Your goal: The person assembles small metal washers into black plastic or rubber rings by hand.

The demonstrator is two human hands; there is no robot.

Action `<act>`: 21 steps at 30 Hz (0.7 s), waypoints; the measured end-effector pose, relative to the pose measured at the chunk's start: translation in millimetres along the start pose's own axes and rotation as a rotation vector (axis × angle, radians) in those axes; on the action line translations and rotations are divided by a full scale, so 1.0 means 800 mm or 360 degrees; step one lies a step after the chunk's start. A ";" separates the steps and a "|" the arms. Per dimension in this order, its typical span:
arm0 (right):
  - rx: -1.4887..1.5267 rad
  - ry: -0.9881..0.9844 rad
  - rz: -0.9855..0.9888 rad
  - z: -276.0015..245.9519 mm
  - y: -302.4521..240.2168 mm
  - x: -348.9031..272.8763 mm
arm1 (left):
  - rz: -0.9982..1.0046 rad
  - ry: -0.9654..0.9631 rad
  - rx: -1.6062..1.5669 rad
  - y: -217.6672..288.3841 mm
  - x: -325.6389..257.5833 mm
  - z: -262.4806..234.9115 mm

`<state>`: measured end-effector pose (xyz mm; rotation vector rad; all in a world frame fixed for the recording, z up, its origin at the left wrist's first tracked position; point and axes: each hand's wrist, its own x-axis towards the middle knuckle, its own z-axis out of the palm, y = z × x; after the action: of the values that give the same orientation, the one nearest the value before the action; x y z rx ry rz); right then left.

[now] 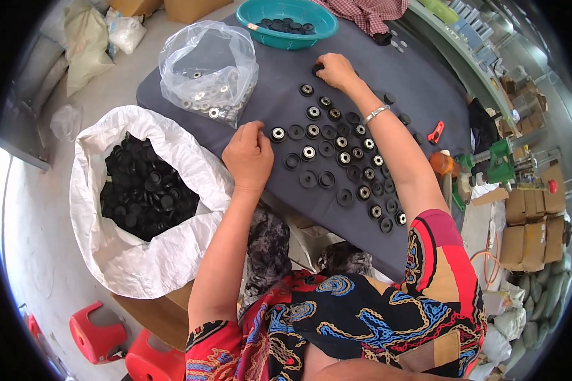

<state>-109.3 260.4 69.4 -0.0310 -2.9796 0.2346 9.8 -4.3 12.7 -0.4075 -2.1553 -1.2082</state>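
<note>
At the far side of the table my right hand (338, 72) is closed, its fingertips pinching a small black round wheel (317, 68). My left hand (248, 157) is closed at the left table edge, knuckles up; whatever its fingers hold is hidden. Just right of it lies a black wheel with a silver bearing (278, 134) in its centre. Between my arms several black wheels are spread on the grey cloth, some with silver bearings (308, 152), others bare black rings (326, 180). A clear plastic bag (190, 57) of loose metal bearings (214, 112) stands beyond my left hand.
A white sack (152, 279) full of black round parts (146, 184) stands left of the table. At the far edge is a teal basket (292, 43) with more black parts. A red cutter knife (436, 131) and a green machine (501, 162) are at right; red stools (95, 333) lower left.
</note>
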 end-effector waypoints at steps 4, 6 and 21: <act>-0.0142 0.0060 -0.0031 -0.004 0.012 0.002 | -0.0004 -0.0010 -0.0023 0.004 0.003 0.005; -0.0150 0.0134 -0.0042 -0.008 -0.001 -0.016 | 0.0011 0.0019 -0.0016 0.000 0.003 0.002; -0.0134 -0.0477 0.0141 -0.054 0.012 -0.137 | 0.0030 0.0017 0.0117 -0.002 -0.002 0.005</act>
<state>6.0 273.1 93.6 -0.1501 -3.2893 0.1333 8.6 -1.4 9.2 -0.3880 -2.1748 -1.1151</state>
